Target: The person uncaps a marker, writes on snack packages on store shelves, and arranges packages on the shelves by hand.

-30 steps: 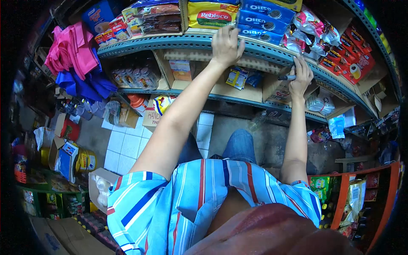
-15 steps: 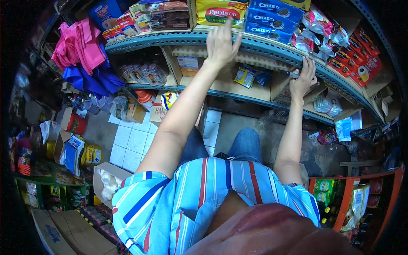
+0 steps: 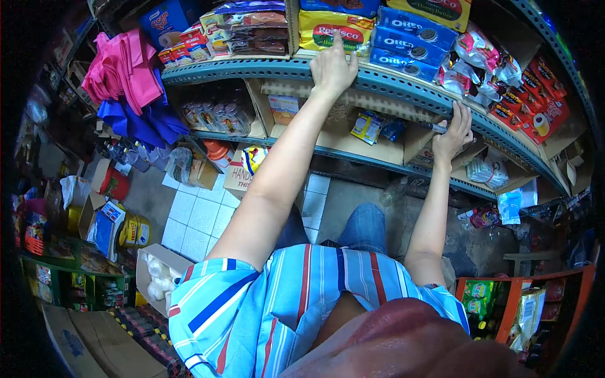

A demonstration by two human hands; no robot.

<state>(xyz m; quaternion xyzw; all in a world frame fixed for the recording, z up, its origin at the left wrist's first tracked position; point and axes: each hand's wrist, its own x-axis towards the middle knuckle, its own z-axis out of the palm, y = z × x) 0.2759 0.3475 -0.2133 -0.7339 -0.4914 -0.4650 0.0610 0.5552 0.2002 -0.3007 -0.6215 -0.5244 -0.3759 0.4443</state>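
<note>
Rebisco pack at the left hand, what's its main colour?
Yellow; the Rebisco pack shows best in the head view.

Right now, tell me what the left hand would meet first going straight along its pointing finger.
Likely the yellow snack pack left of the blue cookie packs; the left hand points at its front. Whether they already touch is unclear.

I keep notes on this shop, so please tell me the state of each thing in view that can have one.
Yellow biscuit pack: looks unopened, partly hidden by left hand.
Blue biscuit packs: stacked, look unopened.
Pen: held in right hand; cap unclear.
Left hand: holding nothing, one finger extended.
Right hand: at the shelf edge.
Pink fabric: hanging in folds.
Cardboard box: open, white things inside.
</note>
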